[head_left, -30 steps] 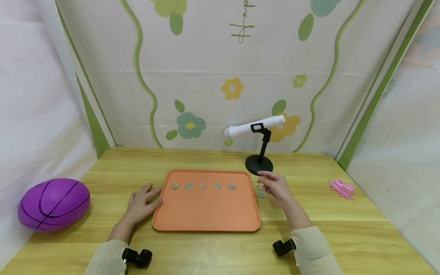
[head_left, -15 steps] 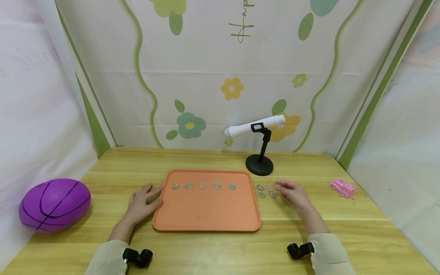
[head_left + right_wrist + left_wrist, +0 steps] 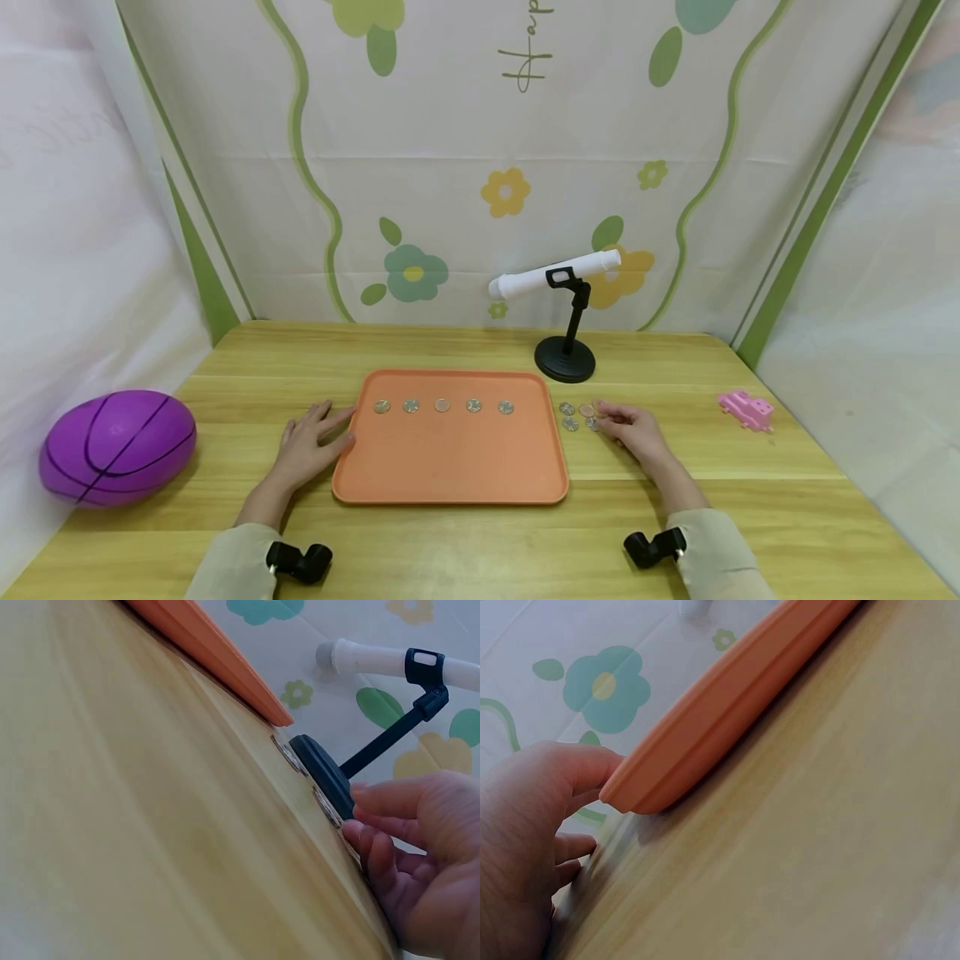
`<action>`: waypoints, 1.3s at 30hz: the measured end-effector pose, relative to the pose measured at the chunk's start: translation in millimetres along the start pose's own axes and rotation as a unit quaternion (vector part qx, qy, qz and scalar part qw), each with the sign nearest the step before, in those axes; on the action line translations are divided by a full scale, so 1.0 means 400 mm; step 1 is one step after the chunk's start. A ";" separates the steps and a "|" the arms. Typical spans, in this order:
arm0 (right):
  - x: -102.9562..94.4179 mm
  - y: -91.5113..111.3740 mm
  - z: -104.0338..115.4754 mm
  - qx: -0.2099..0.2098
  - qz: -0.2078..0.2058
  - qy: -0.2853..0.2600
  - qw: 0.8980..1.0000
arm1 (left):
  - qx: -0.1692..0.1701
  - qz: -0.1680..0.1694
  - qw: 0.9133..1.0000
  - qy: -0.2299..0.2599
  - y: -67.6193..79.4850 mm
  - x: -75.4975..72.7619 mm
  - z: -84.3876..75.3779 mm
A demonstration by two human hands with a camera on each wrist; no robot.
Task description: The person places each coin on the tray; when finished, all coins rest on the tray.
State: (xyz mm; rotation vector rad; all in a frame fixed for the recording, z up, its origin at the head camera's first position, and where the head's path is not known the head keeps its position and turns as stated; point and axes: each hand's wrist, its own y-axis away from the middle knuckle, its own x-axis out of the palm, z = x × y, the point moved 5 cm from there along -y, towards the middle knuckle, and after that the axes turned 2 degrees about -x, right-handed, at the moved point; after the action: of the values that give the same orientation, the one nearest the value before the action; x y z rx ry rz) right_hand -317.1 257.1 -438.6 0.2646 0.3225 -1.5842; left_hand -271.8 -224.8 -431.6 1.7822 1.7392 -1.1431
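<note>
An orange tray [image 3: 450, 467] lies on the table with a row of several coins [image 3: 442, 406] across its far part. My left hand [image 3: 309, 448] rests at the tray's left edge in the head view, fingers spread and extended, index finger and thumb at the rim. Right of the tray, a small cluster of coins [image 3: 571, 423] lies on the wood. Over the cluster's right side, my right hand [image 3: 636, 435] reaches down with bent fingers, fingertips right at the coins. In the right wrist view its fingers [image 3: 381, 859] are low by the tabletop; I cannot tell whether they pinch a coin.
A white microphone [image 3: 525, 282] on a black stand [image 3: 565, 360] stands behind the coins. At the right lies a pink toy car [image 3: 746, 412]. A purple ball [image 3: 120, 447] sits at the left. A patterned cloth [image 3: 450, 100] hangs behind the wooden table [image 3: 450, 550].
My right hand has moved from beside the tray's upper right corner to the right and down onto the coin cluster, then slightly left. My left hand and the tray stay put.
</note>
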 end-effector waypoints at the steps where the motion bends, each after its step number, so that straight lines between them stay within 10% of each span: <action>1: 0.002 0.000 -0.001 -0.005 -0.005 0.011 1.000 | 0.000 0.000 1.000 0.000 0.000 0.000 0.001; 16: 0.024 0.002 0.029 -0.032 -0.021 0.184 0.982 | -0.004 0.001 1.000 0.000 0.000 -0.002 0.003; 39: 0.033 0.011 0.038 -0.093 0.003 0.161 0.983 | -0.007 -0.002 1.000 0.000 0.000 0.002 0.004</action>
State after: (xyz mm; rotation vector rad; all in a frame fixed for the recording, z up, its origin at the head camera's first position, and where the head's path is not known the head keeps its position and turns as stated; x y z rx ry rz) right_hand -312.8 239.4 -429.5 0.3767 0.7167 -1.4914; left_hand -272.1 -225.5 -433.1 1.7712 1.7470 -1.1302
